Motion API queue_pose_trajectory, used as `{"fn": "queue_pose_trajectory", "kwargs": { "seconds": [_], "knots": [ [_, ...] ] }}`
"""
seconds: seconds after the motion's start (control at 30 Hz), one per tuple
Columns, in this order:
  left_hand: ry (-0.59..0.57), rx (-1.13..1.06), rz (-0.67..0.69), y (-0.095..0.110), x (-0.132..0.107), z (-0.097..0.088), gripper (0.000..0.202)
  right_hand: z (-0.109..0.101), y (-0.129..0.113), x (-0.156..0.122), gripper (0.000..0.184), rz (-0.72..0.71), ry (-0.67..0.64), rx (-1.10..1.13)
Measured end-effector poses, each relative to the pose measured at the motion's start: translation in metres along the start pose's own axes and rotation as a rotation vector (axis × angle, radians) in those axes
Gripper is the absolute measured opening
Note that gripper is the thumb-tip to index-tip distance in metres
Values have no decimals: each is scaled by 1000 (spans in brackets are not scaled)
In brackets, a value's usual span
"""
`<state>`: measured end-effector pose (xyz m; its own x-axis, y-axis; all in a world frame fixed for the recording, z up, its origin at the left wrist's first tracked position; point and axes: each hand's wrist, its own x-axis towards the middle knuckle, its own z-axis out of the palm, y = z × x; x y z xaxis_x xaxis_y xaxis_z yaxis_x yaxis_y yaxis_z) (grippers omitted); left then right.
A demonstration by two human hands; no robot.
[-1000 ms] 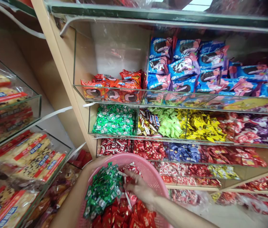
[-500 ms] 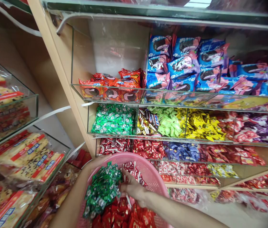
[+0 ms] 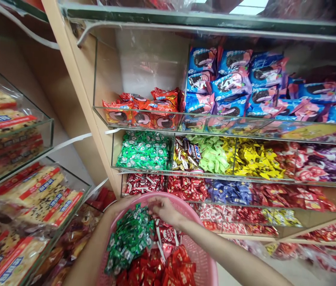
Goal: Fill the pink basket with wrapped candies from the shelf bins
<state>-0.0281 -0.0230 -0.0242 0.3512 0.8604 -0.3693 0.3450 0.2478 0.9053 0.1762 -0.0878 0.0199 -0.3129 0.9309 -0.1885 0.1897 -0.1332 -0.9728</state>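
Note:
A pink plastic basket is in front of me, low in the view. My left hand grips its far left rim; most of the fingers are hidden. Green-wrapped candies are heaped in the basket's left part. Red-wrapped candies lie nearer me, and dark red and white packets lie to the right of the green heap. Over the far side of the basket is my right hand, its fingers curled at the upper edge of the green candies. What they hold, if anything, is hidden.
Glass-fronted shelves ahead hold blue cookie packs, red cookie packs, green candies and yellow candies. Packaged bread fills the slanted shelves at left. A wooden post stands between the units.
My right hand has moved up and away from the middle of the basket, uncovering the dark red and white packets. My left hand stays on the rim.

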Motion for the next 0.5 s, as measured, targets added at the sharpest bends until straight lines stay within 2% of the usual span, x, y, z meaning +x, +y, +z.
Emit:
{"fn": "queue_pose_trajectory", "kwargs": {
  "seconds": [0.1, 0.17, 0.37, 0.5],
  "knots": [
    [-19, 15, 4, 5, -3, 0, 55, -12, -7, 33, 38, -159, 177, -547],
    [-14, 25, 1, 8, -5, 1, 56, -18, -11, 52, 41, -181, 189, -794],
    [18, 48, -11, 9, -5, 3, 56, -18, -12, 90, 35, 19, 141, -966],
    [19, 52, -11, 6, -2, 1, 59, -12, -12, 103, 45, 132, 118, -1014]
  ]
}}
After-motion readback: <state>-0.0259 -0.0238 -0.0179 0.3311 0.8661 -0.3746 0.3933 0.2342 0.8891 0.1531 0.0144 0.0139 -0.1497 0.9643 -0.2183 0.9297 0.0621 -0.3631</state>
